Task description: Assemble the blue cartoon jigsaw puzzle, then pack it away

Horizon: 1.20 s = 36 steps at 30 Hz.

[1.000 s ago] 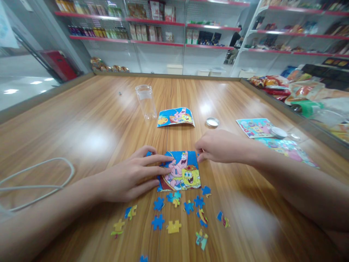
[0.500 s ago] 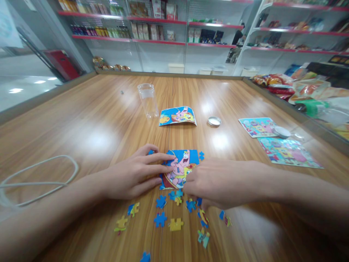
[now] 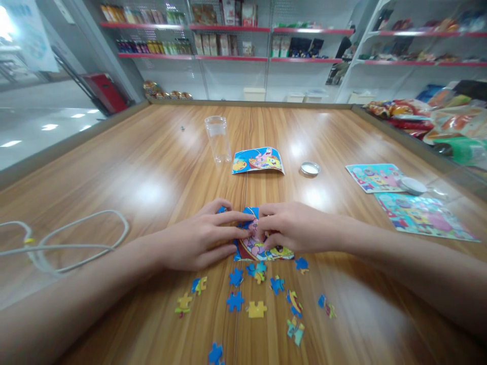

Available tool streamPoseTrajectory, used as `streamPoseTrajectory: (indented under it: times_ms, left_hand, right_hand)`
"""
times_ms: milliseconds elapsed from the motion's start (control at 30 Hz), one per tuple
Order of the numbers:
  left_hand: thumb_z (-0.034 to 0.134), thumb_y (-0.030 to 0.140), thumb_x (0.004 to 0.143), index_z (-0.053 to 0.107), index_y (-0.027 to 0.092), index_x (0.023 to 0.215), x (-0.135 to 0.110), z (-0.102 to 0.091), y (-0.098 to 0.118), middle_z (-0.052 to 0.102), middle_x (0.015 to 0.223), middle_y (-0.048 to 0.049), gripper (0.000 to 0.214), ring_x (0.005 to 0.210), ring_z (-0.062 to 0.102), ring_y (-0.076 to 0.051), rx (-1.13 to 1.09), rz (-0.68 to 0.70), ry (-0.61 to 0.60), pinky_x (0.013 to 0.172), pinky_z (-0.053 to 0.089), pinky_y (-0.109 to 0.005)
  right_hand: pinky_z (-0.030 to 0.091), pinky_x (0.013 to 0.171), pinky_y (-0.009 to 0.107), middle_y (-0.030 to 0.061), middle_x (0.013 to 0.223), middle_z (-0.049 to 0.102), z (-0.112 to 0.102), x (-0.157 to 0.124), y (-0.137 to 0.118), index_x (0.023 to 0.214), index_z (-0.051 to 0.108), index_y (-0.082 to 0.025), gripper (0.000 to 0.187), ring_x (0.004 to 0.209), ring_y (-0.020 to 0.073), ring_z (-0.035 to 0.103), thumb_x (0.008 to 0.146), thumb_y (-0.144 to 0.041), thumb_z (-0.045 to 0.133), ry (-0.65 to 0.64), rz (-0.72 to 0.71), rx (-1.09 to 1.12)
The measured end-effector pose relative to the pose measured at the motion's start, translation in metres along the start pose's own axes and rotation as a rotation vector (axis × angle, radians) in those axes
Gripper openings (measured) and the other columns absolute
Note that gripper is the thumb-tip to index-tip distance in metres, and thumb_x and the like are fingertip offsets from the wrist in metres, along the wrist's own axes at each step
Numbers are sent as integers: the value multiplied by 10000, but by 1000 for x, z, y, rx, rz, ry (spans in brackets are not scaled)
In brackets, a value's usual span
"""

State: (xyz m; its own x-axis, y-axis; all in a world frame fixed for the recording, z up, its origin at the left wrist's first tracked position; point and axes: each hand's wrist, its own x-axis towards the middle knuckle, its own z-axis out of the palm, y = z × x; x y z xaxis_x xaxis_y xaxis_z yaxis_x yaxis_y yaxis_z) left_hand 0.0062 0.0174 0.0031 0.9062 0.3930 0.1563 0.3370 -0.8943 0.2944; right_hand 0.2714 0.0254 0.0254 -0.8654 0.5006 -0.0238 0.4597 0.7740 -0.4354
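The partly joined cartoon jigsaw puzzle (image 3: 249, 248) lies on the wooden table, showing a pink figure in a red boat on blue. Flat over its left edge rests my left hand (image 3: 207, 235), fingers spread and fingertips touching the puzzle. My right hand (image 3: 291, 225) is on its upper right part, fingers curled and pressed down; whatever is under the fingertips is hidden. Just below are loose pieces: a blue piece (image 3: 235, 301), a yellow piece (image 3: 256, 309), a blue piece with a patterned edge (image 3: 302, 265) and several others. Another blue piece (image 3: 221, 209) shows behind my left fingers.
Beyond the puzzle stand a curled picture sheet (image 3: 258, 161), a clear plastic jar (image 3: 218, 139) and a round lid (image 3: 310, 169). Two picture sheets (image 3: 426, 215) lie at right with a white lid (image 3: 413, 185). A white cable (image 3: 83, 253) loops at left. Snack bags (image 3: 403, 114) line the right edge.
My right hand has moved up from the puzzle's lower right corner onto its upper part, uncovering the lower right corner and a loose blue piece. My left hand stays on the left edge. The view has shifted slightly.
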Motion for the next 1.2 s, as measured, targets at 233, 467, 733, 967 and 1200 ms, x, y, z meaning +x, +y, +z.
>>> streamPoseTrajectory:
  times_ms: [233,467,733,967,1200]
  left_hand:
    - [564,224,950,654,255,1244,2,1,-1,543,1457,-78,309,1172,541,-270,-7,36,-5,1051,401,-474]
    - [564,223,950,655,242,1244,3,2,0,548,1455,-101,308,1194,560,-273,-25,39,27,1069,395,-488]
    - [552,243,961,613,215,1317,3,1,0,529,1474,-116,362,1208,537,-283,18,30,8,1070,395,-492]
    - [534,217,963,659,228,1221,3,0,1,522,1481,-98,287,1211,534,-271,6,34,-11,1079,386,-493]
    - [540,247,973,671,211,1203,2,0,0,518,1479,-110,267,1235,501,-290,27,16,-17,1086,384,-508]
  right_hand:
    - [446,737,275,57,1098,623,5,-5,-8,1106,722,-248,195,872,146,588,941,-307,636,-53,-240,-19]
    - [455,756,272,50,1024,655,6,-4,-7,917,704,-183,99,896,147,606,931,-244,627,-62,-243,87]
    - [405,706,283,76,983,671,2,-3,2,1030,704,-173,175,854,170,601,926,-237,578,56,-60,-91]
    - [423,701,285,76,1119,657,14,-5,-11,1154,678,-221,244,904,167,603,967,-300,542,91,-260,-79]
    - [400,637,293,62,998,652,33,-2,-20,1123,715,-250,316,834,176,593,978,-471,543,64,-329,-189]
